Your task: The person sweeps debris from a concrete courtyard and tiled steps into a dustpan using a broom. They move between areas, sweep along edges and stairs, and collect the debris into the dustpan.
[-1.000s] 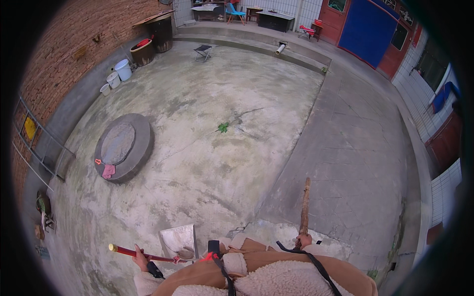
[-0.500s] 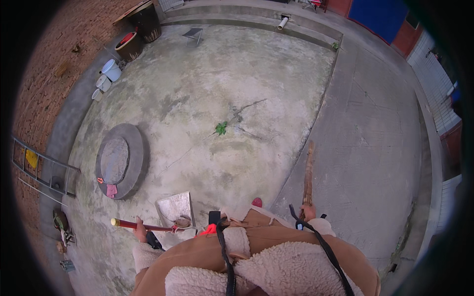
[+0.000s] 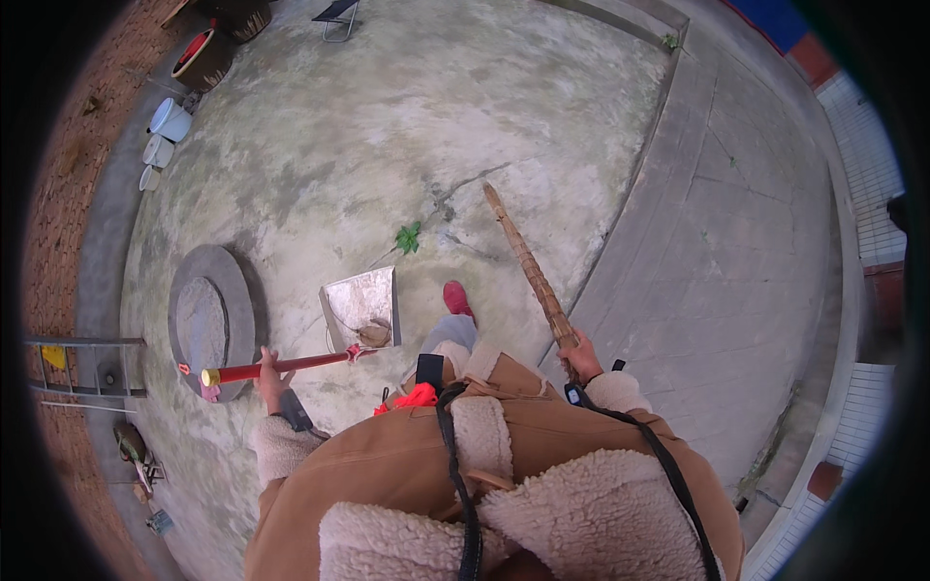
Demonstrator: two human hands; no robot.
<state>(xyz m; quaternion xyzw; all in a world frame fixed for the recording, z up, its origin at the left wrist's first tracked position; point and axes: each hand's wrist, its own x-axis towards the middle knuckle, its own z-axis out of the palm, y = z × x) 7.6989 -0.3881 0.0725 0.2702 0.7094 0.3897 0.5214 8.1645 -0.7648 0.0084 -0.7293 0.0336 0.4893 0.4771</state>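
Note:
My left hand (image 3: 273,380) is closed round the red handle (image 3: 315,362) of a dustpan, near its yellow end cap. The pale dustpan (image 3: 360,281) lies at the handle's other end, beyond my body, with a brown clump (image 3: 374,334) in it that looks like dry leaves. My right hand (image 3: 581,358) grips the lower part of a long, brown, segmented stick (image 3: 531,266), which points away and to the left. What lies below that grip is hidden.
A round concrete cover (image 3: 247,300) rises at left, with a pink cloth (image 3: 209,392) on it. White buckets (image 3: 170,121) and a brown pot (image 3: 208,66) line the brick wall. A small green plant (image 3: 408,237) grows from a crack. My red shoe (image 3: 456,297) shows ahead.
The stick has swung from pointing straight ahead to leaning left, and my right hand has moved forward. The left hand and dustpan have moved slightly forward. My view has tilted down, and more leg shows.

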